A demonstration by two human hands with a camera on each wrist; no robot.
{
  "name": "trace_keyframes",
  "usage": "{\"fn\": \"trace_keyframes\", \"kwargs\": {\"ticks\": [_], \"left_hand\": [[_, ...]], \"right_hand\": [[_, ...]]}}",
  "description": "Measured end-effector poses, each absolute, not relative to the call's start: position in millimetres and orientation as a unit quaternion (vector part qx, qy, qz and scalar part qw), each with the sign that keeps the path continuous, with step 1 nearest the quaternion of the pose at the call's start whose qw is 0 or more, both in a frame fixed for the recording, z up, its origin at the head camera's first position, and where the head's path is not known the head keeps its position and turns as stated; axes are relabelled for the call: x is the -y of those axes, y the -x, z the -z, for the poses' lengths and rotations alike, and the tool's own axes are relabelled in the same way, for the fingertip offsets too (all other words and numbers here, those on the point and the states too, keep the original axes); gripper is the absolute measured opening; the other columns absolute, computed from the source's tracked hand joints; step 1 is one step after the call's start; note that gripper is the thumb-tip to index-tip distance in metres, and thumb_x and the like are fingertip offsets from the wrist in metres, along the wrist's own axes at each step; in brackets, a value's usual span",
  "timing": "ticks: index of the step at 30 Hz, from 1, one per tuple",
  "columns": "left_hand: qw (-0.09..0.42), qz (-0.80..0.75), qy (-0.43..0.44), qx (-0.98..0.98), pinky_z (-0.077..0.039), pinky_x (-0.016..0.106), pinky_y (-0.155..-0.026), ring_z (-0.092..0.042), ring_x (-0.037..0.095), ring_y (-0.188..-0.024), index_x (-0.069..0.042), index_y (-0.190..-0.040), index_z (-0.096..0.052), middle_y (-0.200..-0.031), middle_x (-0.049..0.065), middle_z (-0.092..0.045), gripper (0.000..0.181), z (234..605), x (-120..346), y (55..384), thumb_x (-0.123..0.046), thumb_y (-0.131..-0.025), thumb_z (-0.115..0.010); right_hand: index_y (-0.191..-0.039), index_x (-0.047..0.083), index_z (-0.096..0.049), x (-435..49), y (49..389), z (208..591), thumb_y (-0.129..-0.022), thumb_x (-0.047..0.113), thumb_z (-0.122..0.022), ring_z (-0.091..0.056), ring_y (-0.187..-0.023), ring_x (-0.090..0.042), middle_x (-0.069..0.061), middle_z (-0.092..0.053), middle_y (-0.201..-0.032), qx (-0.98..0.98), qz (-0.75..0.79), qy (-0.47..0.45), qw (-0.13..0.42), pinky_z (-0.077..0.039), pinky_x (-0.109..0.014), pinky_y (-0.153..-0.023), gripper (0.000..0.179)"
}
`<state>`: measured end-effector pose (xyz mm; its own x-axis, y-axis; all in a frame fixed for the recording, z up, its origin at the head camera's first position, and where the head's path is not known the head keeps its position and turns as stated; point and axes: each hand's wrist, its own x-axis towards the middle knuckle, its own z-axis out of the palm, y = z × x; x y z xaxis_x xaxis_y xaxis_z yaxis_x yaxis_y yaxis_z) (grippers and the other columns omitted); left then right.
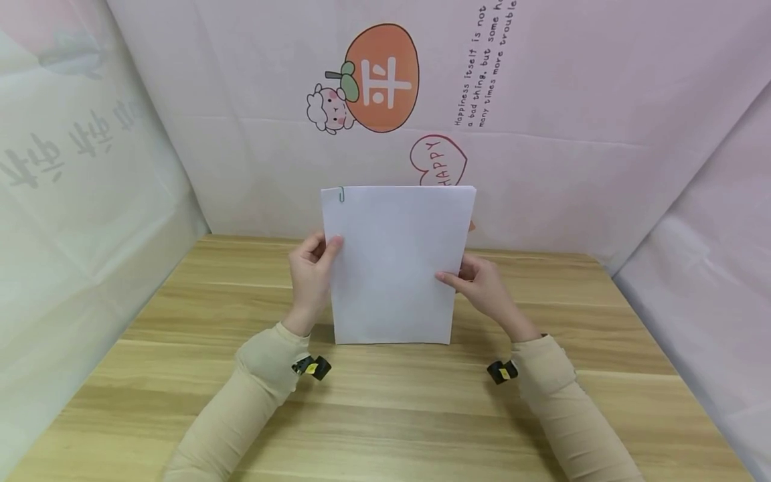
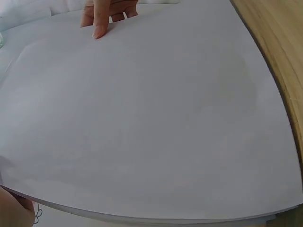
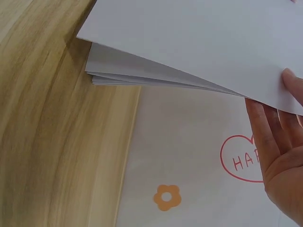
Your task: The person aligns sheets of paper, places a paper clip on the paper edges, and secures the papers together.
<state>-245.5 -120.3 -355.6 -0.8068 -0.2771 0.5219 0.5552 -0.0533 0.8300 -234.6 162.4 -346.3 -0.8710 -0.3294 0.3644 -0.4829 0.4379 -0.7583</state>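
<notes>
A stack of white paper (image 1: 397, 268) stands upright on its lower edge on the wooden table. A green paper clip (image 1: 341, 194) sits on its top edge near the left corner. My left hand (image 1: 312, 271) grips the stack's left side, thumb on the front face and fingers behind. Lower on the right side, my right hand (image 1: 482, 284) pinches the stack the same way. In the right wrist view the sheets of paper (image 3: 189, 42) fan apart at the bottom corner, and the right hand (image 3: 284, 146) has its fingers behind them. Blank paper (image 2: 151, 118) fills most of the left wrist view.
The wooden table (image 1: 385, 415) extends in front of and beside the stack. Behind it hangs a pale printed cloth (image 1: 572, 80) with a heart and an orange fruit drawing. More cloth (image 1: 90, 181) hangs at both sides. A small dark camera (image 1: 313, 367) sits at each wrist.
</notes>
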Motion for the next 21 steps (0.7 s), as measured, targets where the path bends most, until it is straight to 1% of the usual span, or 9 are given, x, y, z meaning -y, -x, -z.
{"fn": "trace_keyframes", "kwargs": {"ticks": [4, 9, 11, 16, 18, 21], "left_hand": [[0.273, 0.696, 0.114, 0.654, -0.037, 0.018, -0.054, -0.046, 0.01, -0.061, 0.014, -0.095, -0.064, -0.072, -0.003, -0.058, 0.022, 358, 123, 244, -0.007, -0.089, -0.065], [0.255, 0.673, 0.119, 0.684, -0.036, 0.017, -0.054, -0.044, 0.008, -0.059, 0.015, -0.093, -0.063, -0.071, 0.002, -0.055, 0.019, 351, 123, 234, -0.003, -0.088, -0.065], [0.245, 0.666, 0.12, 0.694, -0.038, 0.018, -0.055, -0.046, 0.008, -0.061, 0.014, -0.094, -0.064, -0.074, 0.005, -0.058, 0.019, 348, 122, 229, -0.003, -0.088, -0.065], [0.215, 0.648, 0.126, 0.719, -0.042, 0.019, -0.06, -0.051, 0.01, -0.068, 0.011, -0.099, -0.065, -0.089, 0.022, -0.064, 0.021, 349, 124, 227, -0.007, -0.088, -0.066], [0.21, 0.638, 0.127, 0.729, -0.042, 0.019, -0.06, -0.051, 0.011, -0.069, 0.011, -0.1, -0.065, -0.092, 0.025, -0.064, 0.021, 349, 123, 226, -0.007, -0.089, -0.066], [0.214, 0.625, 0.133, 0.739, -0.041, 0.019, -0.06, -0.051, 0.014, -0.07, 0.011, -0.099, -0.065, -0.089, 0.024, -0.062, 0.02, 348, 122, 226, -0.006, -0.089, -0.065]], "right_hand": [[-0.115, -0.005, -0.061, -163, 235, 347, -0.088, 0.007, -0.066, -0.069, -0.086, -0.034, -0.023, -0.068, -0.106, 0.844, -0.472, -0.24, 0.087, -0.056, -0.042, -0.066, 0.031], [-0.116, -0.005, -0.06, -163, 236, 349, -0.088, 0.006, -0.066, -0.069, -0.085, -0.036, -0.025, -0.067, -0.107, 0.844, -0.471, -0.236, 0.097, -0.056, -0.046, -0.065, 0.031], [-0.117, -0.003, -0.061, -166, 241, 356, -0.088, 0.01, -0.067, -0.069, -0.085, -0.034, -0.023, -0.067, -0.107, 0.843, -0.473, -0.236, 0.103, -0.057, -0.042, -0.064, 0.032], [-0.119, 0.003, -0.061, -175, 256, 373, -0.088, 0.019, -0.068, -0.069, -0.087, -0.032, -0.02, -0.067, -0.11, 0.837, -0.479, -0.24, 0.11, -0.056, -0.028, -0.061, 0.036], [-0.12, 0.002, -0.06, -175, 256, 373, -0.089, 0.019, -0.067, -0.069, -0.089, -0.033, -0.021, -0.067, -0.111, 0.837, -0.48, -0.238, 0.108, -0.056, -0.027, -0.062, 0.036], [-0.122, 0.002, -0.058, -175, 256, 372, -0.089, 0.018, -0.066, -0.068, -0.09, -0.035, -0.022, -0.066, -0.112, 0.837, -0.485, -0.23, 0.103, -0.057, -0.028, -0.062, 0.037]]}}
